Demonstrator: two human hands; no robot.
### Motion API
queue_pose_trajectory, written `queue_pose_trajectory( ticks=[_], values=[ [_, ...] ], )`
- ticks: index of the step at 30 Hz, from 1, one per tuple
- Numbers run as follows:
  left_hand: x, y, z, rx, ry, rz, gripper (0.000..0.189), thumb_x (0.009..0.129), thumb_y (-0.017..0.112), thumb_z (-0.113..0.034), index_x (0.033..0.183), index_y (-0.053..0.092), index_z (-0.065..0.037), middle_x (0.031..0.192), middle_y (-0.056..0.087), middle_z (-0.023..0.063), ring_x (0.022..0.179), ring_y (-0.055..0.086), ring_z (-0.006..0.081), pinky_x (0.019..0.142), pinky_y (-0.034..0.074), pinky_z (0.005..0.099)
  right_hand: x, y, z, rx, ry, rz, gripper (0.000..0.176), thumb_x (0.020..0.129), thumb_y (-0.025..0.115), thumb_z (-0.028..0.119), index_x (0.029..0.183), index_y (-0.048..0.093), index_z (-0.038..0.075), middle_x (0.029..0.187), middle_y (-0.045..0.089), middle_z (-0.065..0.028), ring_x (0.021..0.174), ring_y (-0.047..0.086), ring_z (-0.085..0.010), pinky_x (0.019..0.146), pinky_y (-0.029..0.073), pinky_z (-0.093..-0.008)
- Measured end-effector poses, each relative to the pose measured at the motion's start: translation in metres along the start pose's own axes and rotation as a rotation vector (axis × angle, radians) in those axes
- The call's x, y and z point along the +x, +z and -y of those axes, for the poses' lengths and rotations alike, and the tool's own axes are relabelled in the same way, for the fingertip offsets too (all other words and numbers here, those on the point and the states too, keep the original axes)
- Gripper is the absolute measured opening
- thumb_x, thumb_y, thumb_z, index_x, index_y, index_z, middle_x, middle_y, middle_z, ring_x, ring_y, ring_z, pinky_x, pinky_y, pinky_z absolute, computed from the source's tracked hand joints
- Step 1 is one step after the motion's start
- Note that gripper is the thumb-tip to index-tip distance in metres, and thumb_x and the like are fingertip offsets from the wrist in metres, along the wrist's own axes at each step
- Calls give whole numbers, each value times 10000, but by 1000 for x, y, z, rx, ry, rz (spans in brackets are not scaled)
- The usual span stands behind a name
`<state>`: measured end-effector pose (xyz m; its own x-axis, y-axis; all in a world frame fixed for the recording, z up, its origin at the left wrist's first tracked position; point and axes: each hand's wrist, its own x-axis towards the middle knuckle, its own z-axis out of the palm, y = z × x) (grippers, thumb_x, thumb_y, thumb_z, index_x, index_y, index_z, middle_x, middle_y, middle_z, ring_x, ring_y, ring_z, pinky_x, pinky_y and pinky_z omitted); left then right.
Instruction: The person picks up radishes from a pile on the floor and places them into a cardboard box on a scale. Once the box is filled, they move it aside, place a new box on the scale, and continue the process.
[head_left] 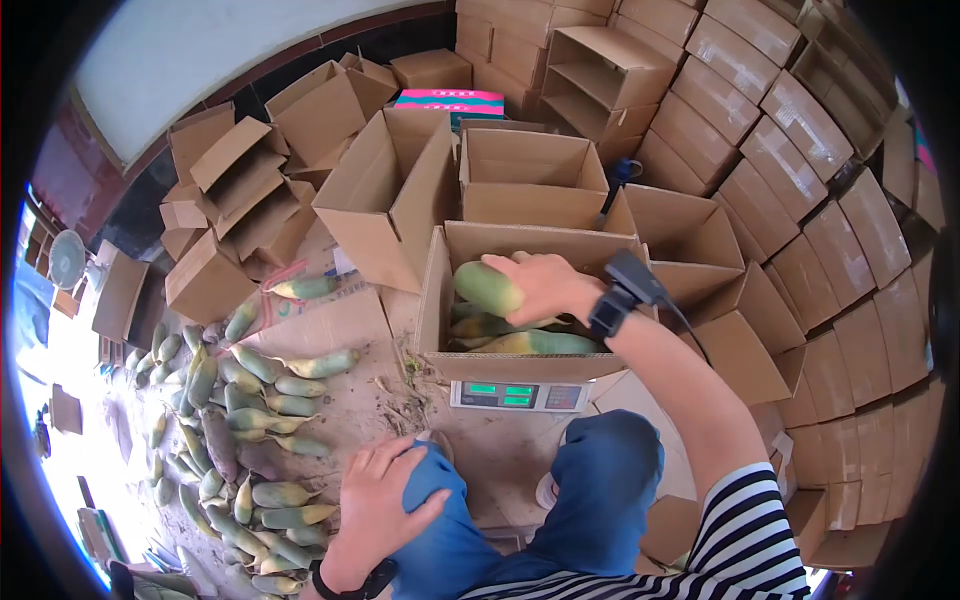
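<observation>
My right hand (552, 284) is closed around a thick green radish (487, 288), holding it inside an open cardboard box (520, 368). Several more radishes (540, 343) lie in the box under that hand. The box sits on a digital scale (518, 396) with lit green displays. My left hand (382, 502) rests on my left knee (435, 490), fingers spread, with nothing in it. A watch-like strap with a black device (625, 290) is on my right wrist.
Many green radishes (262, 420) lie on the floor at left, beside a flat cardboard piece (320, 335). Open boxes (535, 195) stand behind and right of the scale. Stacked boxes (800, 220) line the right side. A fan (67, 260) stands far left.
</observation>
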<state>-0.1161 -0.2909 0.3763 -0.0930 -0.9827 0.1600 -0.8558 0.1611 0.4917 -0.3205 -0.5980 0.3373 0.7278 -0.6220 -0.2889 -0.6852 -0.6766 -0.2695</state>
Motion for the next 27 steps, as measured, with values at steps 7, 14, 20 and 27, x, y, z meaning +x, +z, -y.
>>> queue_pose_trajectory(
  ticks=[7, 14, 20, 27],
  values=[
    [-4, -1, 5, -25, 6, -33, 501, 656, 805, -304, 1054, 643, -48, 1139, 604, 118, 1083, 569, 347, 913, 459, 460, 25, 56, -26, -181, -193, -207, 754, 777, 714, 227, 1439, 369, 121, 1326, 506, -143, 1205, 509, -335, 986, 452, -431],
    [-6, -2, 5, -56, 8, -52, 489, 664, 801, -294, 1056, 642, -48, 1130, 606, 125, 1053, 581, 341, 883, 471, 453, -48, 10, -6, -31, 25, -232, 569, 849, 662, 192, 1372, 463, 86, 1378, 478, -174, 1207, 515, -373, 1012, 435, -427],
    [-14, -1, 6, -47, -2, -42, 490, 677, 798, -267, 1079, 634, -39, 1127, 617, 139, 1035, 589, 340, 885, 471, 443, -163, -20, 45, 176, -40, -320, 489, 890, 635, 183, 1345, 493, 75, 1346, 499, -173, 1146, 549, -382, 974, 463, -406],
    [-17, -3, 3, -38, -3, -103, 467, 693, 797, -242, 1076, 633, -32, 1132, 625, 155, 1026, 593, 345, 902, 471, 430, -244, 27, 55, 309, -9, -233, 576, 892, 638, 424, 1326, 527, 62, 1347, 512, -192, 1226, 504, -372, 1024, 423, -423]
  ],
)
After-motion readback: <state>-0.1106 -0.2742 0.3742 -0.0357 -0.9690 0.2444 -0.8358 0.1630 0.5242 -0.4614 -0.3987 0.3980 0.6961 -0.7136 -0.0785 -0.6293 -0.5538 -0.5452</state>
